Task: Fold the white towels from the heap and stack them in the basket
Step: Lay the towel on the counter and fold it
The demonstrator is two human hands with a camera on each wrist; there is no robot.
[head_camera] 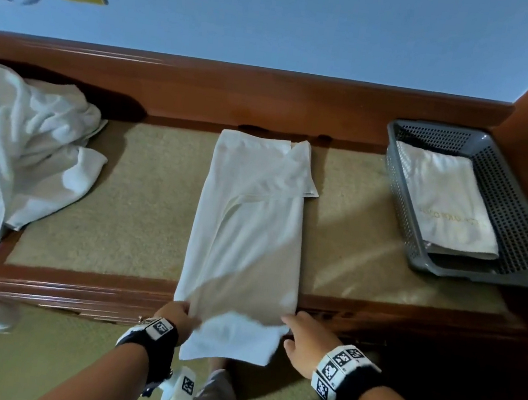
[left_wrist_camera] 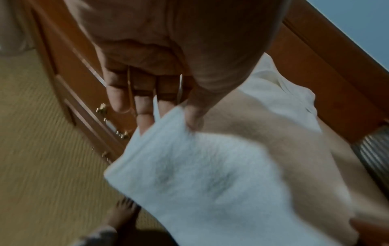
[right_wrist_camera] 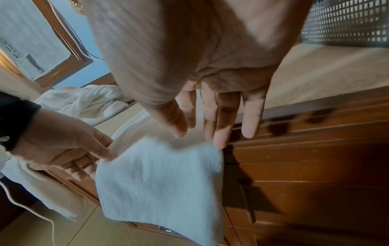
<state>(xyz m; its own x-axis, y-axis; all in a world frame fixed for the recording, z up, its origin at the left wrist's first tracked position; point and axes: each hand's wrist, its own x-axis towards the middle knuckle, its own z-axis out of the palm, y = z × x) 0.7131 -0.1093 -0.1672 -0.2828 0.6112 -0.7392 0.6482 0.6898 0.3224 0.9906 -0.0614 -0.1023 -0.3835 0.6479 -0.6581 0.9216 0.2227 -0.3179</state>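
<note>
A white towel (head_camera: 249,225), folded into a long strip, lies across the middle of the table, and its near end hangs over the front edge. My left hand (head_camera: 178,315) pinches that end's left edge; in the left wrist view the thumb lies on top of the towel (left_wrist_camera: 200,174) and the fingers (left_wrist_camera: 145,116) beneath. My right hand (head_camera: 301,334) is at the near right corner with straight fingers (right_wrist_camera: 219,133), their tips by the towel (right_wrist_camera: 160,179) corner. The heap of white towels (head_camera: 19,145) is at the left. A grey basket (head_camera: 435,127) at the right holds one folded towel (head_camera: 448,205).
The table has a beige top (head_camera: 140,199) inside a dark wooden frame, with a raised back rail and a wooden panel to the right of the basket. Drawers with brass handles (left_wrist_camera: 103,108) sit under the front edge. A bare foot (left_wrist_camera: 122,209) stands on the floor below.
</note>
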